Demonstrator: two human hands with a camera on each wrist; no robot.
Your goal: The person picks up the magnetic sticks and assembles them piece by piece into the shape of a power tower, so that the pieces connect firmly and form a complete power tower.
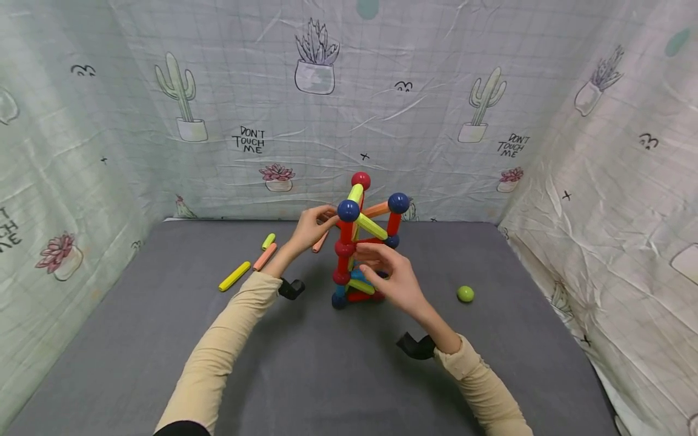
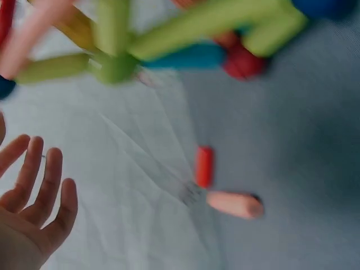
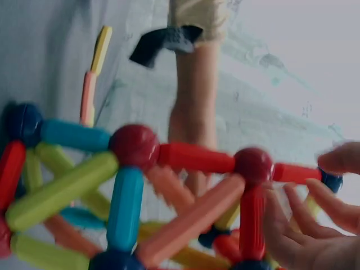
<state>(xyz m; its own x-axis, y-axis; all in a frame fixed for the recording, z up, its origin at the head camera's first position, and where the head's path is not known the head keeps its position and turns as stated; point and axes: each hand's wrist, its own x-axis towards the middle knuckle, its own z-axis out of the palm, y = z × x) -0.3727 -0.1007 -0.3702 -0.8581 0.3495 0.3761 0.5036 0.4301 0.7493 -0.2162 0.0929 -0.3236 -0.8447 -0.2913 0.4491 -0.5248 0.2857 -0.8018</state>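
Note:
A tower of magnetic sticks and balls point(image 1: 345, 248) stands upright in the head view, in red, blue, lime and orange. My left hand point(image 1: 315, 229) is at its upper left side, fingertips close to the blue ball point(image 1: 348, 211) on top. In the left wrist view the fingers of that hand point(image 2: 39, 205) are spread and relaxed, with nothing between them. My right hand point(image 1: 394, 275) reaches toward the tower's front right, fingers loosely bent. The right wrist view has this hand point(image 3: 309, 216) close to the upper red stick point(image 3: 298, 173), its thumb apart from the fingers.
Left of the tower lie a yellow stick point(image 1: 234, 276), an orange stick point(image 1: 265, 257) and a short lime stick point(image 1: 268, 241) on the grey table point(image 1: 327, 375). A green ball point(image 1: 465, 294) sits at the right. A patterned cloth point(image 1: 349, 121) hangs behind.

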